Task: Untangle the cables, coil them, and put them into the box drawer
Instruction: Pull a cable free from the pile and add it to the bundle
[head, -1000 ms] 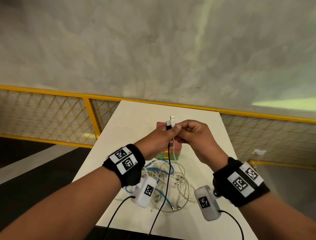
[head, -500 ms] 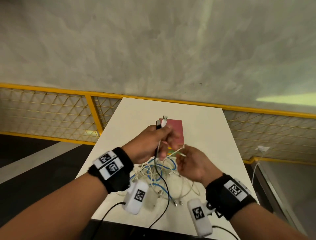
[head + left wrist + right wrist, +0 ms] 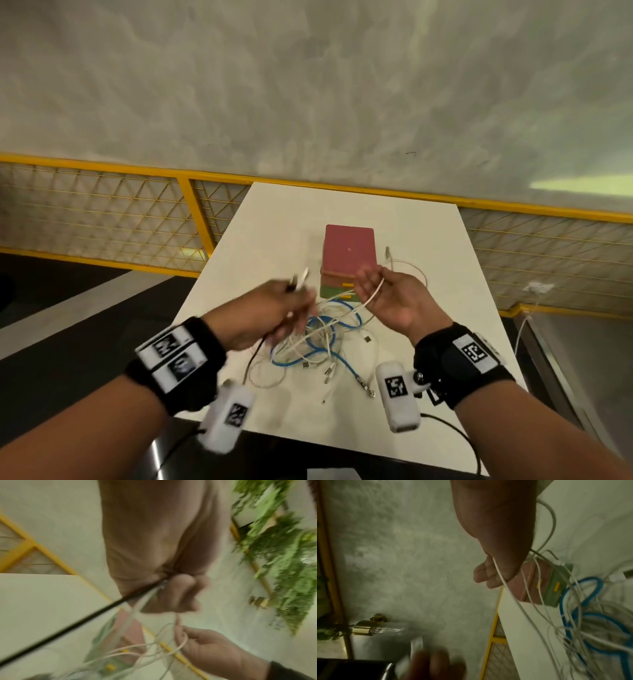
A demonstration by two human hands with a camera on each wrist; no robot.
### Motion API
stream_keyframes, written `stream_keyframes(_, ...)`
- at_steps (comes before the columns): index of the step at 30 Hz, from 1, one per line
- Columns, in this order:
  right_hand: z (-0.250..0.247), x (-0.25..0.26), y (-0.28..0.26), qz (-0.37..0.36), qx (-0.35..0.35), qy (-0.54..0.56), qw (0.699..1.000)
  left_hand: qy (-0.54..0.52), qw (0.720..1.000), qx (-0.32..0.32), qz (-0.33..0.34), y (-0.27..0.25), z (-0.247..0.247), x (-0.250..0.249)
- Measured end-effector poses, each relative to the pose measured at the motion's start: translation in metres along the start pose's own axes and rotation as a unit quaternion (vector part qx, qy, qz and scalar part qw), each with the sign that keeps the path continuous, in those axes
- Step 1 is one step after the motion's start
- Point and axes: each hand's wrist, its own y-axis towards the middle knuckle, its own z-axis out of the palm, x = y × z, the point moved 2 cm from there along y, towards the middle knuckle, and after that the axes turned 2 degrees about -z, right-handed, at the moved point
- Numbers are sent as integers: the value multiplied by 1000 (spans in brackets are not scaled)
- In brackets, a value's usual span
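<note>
Left grip (image 3: 274, 315) apparently pinches two plugs, right grip (image 3: 390, 301) a white cable (image 3: 371, 294); separate slowly, avoiding knots.

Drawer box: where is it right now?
Head view: the drawer box sits mid-table, just beyond the cable tangle, between the left hand and right hand.

Both forearms are bare. Each wrist wears a wide black band (image 3: 460, 363) with white square tags (image 3: 474, 353) printed in black code patterns. Under each wrist hangs a white rounded camera unit (image 3: 399, 397), also tagged, with a thin black cable (image 3: 455, 435).
</note>
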Motion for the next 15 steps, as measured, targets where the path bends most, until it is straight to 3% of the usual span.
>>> stream_keyframes(2,7,-16,-9,11,38,-36,999,1,990,-114,86,22,11,-23)
stream_keyframes(3,10,-22,-13,11,54,-48,997,41,983,-134,116,33,20,-30)
stream_keyframes(5,15,-30,-20,9,74,-55,996,114,977,-126,131,49,38,-27)
stream_keyframes(7,15,-31,-23,10,74,-68,995,117,978,-117,125,56,50,-19)
stream_keyframes(10,9,-22,-19,25,64,-80,994,96,985,-41,134,53,60,-14)
stream_keyframes(15,-4,-2,-5,28,4,-66,997,195,968,159,8,17,43,24)
